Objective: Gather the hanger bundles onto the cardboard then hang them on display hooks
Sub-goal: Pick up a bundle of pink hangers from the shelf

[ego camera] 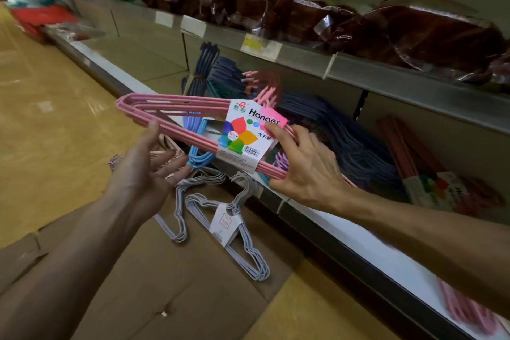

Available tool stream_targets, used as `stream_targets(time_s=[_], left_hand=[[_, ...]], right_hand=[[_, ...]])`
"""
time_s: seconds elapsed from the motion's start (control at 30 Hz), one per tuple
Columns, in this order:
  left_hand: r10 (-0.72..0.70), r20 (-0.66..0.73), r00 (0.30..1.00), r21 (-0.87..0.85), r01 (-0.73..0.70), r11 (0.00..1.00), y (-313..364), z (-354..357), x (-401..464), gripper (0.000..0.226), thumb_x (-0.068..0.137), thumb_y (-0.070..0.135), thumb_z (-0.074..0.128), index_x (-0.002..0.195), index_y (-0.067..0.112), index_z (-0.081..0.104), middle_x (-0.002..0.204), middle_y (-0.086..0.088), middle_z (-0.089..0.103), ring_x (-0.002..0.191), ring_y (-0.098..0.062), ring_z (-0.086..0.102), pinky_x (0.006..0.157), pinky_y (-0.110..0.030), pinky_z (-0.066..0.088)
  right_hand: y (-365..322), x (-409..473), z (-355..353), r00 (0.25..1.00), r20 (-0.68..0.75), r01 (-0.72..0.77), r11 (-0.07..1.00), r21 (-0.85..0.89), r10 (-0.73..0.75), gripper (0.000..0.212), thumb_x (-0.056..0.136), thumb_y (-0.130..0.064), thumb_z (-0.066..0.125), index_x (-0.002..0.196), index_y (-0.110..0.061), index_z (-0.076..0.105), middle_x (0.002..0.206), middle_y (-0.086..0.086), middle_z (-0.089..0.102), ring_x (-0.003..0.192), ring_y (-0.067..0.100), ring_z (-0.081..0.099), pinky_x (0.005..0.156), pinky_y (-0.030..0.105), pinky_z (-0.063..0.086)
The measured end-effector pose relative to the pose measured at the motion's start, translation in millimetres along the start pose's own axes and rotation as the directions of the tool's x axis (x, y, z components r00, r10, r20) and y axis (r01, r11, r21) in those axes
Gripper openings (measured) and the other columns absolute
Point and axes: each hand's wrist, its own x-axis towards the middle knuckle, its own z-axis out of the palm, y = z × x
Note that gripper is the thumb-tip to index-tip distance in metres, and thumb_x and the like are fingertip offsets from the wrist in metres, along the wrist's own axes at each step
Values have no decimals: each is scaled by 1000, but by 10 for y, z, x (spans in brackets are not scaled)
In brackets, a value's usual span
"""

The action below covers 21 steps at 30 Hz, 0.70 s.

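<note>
Two hands on the pink hanger bundle [176, 119]: right hand [306, 165] fingers gripping, left hand [149, 168] fingers spread, thumb touching.

1. Dim, warm indoor light; the lower shelf [414, 146] bay sits in deep shadow.
2. Pale glare streaks the glossy floor [47, 107] at left.
3. Plastic-wrapped packs [414, 27] on the upper shelf catch small highlights.
4. Wide-angle distortion bends the shelf edges.
5. Corners, especially top left, are soft and smeared.
</note>
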Motion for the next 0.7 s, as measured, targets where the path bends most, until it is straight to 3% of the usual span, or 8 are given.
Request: stream_targets(time_s=[0.07, 0.2, 0.27, 0.37, 0.43, 0.5, 0.57, 0.7], left_hand=[[27, -23, 999, -79, -29, 996, 49, -47, -43, 29, 91, 41, 66, 99, 15, 57, 125, -17, 62, 111, -33, 66, 98, -49, 52], [47, -110, 993, -359, -84, 930, 174, -224, -87, 68, 89, 51, 66, 138, 13, 40, 119, -16, 60, 108, -35, 66, 98, -52, 51], [41, -175, 984, -438, -115, 892, 255, -345, -102, 68, 86, 62, 63, 129, 13, 46, 111, -7, 60, 95, -25, 63, 95, -45, 52], [46, -256, 965, -508, -175, 843, 375, -522, -135, 63, 83, 73, 56, 102, 13, 54, 71, 1, 47, 65, -15, 41, 97, -33, 44], [63, -291, 955, -505, -210, 837, 441, -570, -177, 71, 80, 76, 56, 106, 10, 58, 63, 2, 36, 58, -14, 34, 95, -31, 45], [99, -328, 939, -495, -260, 829, 516, -593, -244, 80, 78, 77, 57, 116, 7, 62, 63, 2, 33, 53, -13, 33, 80, -29, 49], [136, -368, 920, -491, -316, 812, 576, -604, -305, 79, 78, 76, 60, 116, 7, 63, 60, 4, 33, 49, -12, 33, 60, -23, 41], [194, -443, 876, -466, -409, 785, 656, -638, -365, 66, 80, 71, 63, 103, 10, 61, 53, 6, 32, 43, -9, 30, 48, -22, 31]], right_hand=[[-113, 6, 30, 997, -18, 81, 997, -9, -81, 96, 75, -62, 65, 153, -37, 13, 141, 13, 39, 117, 28, 46, 92, 46, 47], [-358, 37, 116, 976, -37, 212, 975, -59, -214, 99, 75, -62, 71, 153, -36, 17, 143, 16, 40, 114, 30, 48, 87, 43, 45], [-491, 66, 163, 962, -59, 263, 963, -62, -267, 99, 74, -67, 69, 154, -34, 19, 144, 17, 41, 112, 30, 49, 84, 42, 45], [-671, 110, 233, 949, -77, 306, 952, -8, -306, 102, 73, -65, 72, 154, -36, 18, 142, 15, 42, 112, 29, 50, 82, 41, 46], [-756, 121, 270, 941, -105, 329, 943, 47, -323, 103, 70, -57, 75, 153, -36, 18, 139, 14, 44, 108, 29, 51, 78, 37, 44], [-854, 136, 289, 936, -112, 347, 931, 111, -335, 102, 68, -53, 75, 151, -37, 18, 136, 11, 45, 108, 30, 52, 77, 37, 44], [-940, 153, 296, 933, -96, 359, 914, 189, -346, 98, 69, -54, 71, 149, -39, 18, 135, 9, 45, 110, 29, 52, 79, 39, 48], [-1063, 159, 316, 934, -42, 348, 877, 331, -355, 98, 68, -65, 65, 150, -43, 16, 136, 2, 41, 115, 21, 48, 85, 45, 53]])
